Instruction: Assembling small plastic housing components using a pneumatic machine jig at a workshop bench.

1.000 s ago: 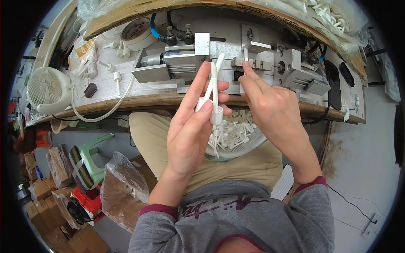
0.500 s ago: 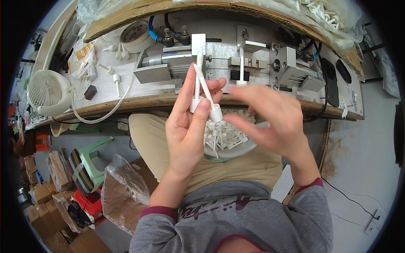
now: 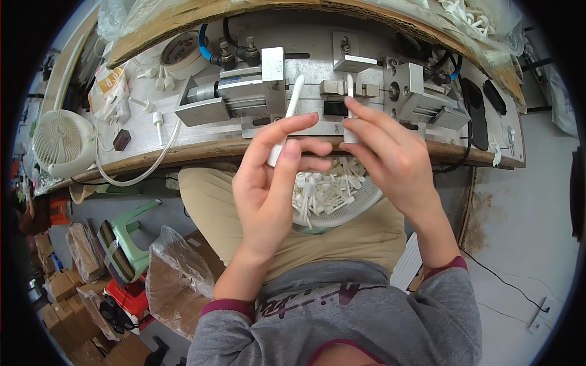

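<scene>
A white plastic stick with a cap-like end (image 3: 295,97) points up and away from my left hand (image 3: 268,177). My left thumb and fingers close around its lower part, while the other fingertips reach to the right. On the bench edge my right hand (image 3: 390,152) pinches a second white capped stick (image 3: 349,131), upright in view. Its narrow tip lies at the small metal block (image 3: 332,88) of the bench fixture. Below my hands, a pale basin (image 3: 366,198) in my lap holds many similar white pieces (image 3: 326,192).
Metal clamp units stand left (image 3: 226,100) and right (image 3: 412,91) of the block. A white fan (image 3: 64,137), a tape roll (image 3: 183,52) and loose capped sticks (image 3: 158,125) lie at left. Dark phone-like objects (image 3: 476,113) rest at right. A cardboard edge (image 3: 244,18) overhangs the back.
My right hand has moved up to the bench and closed on the stick at the fixture. Two sticks showed in my left hand before; one shows now. The view has shifted slightly.
</scene>
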